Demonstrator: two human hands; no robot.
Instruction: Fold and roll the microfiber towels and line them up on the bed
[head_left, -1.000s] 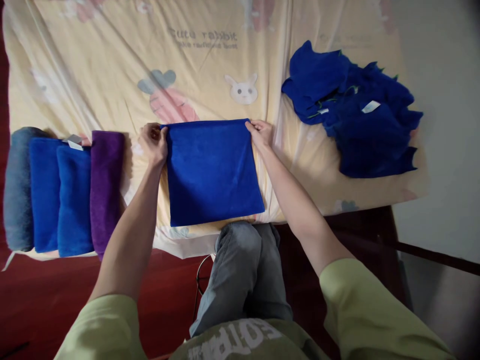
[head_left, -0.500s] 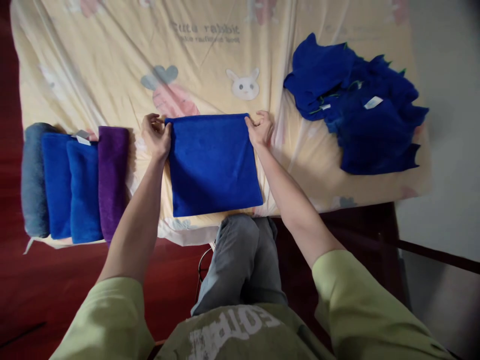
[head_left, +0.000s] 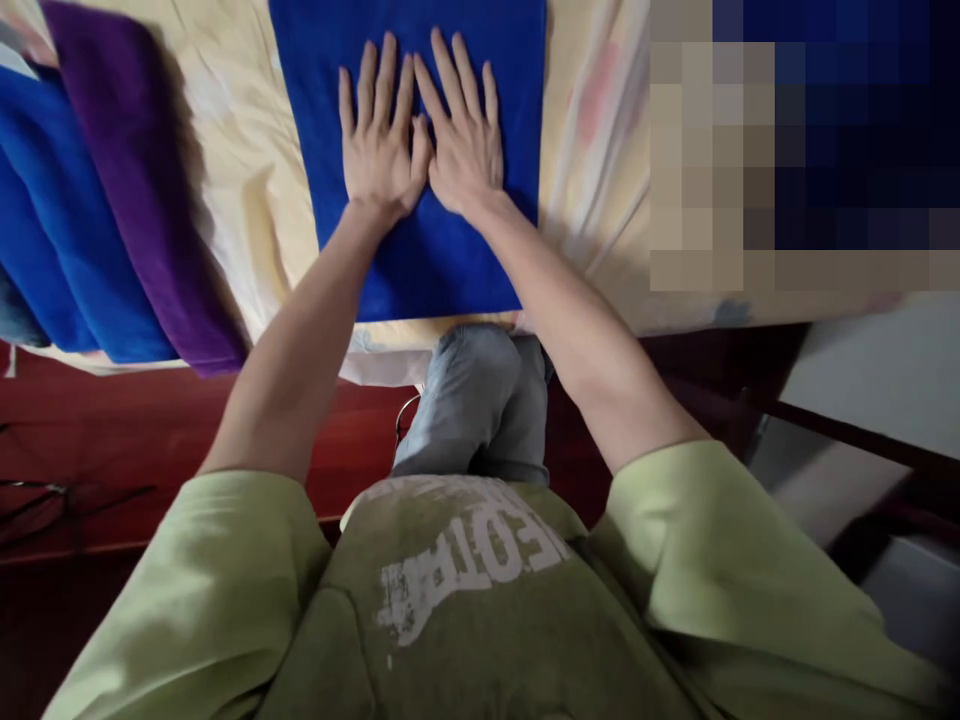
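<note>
A folded blue towel [head_left: 450, 270] lies flat on the bed in front of me, its far edge cut off by the top of the view. My left hand [head_left: 381, 150] rests palm down on the towel with its fingers spread. Right beside it, my right hand [head_left: 463, 145] also presses flat on the cloth, fingers stretched out. The two hands are side by side, with the thumbs close together near the towel's middle.
To the left lie a rolled or folded purple towel [head_left: 139, 180], a blue towel [head_left: 82, 230] and part of a grey-blue one [head_left: 16, 315]. A patterned sheet [head_left: 247, 190] covers the bed. At the upper right a pixelated patch hides dark blue cloth.
Both hands have let go of the towel's far corners and now lie flat on its middle. The view has tilted down and closer, so the towel appears higher and larger.
</note>
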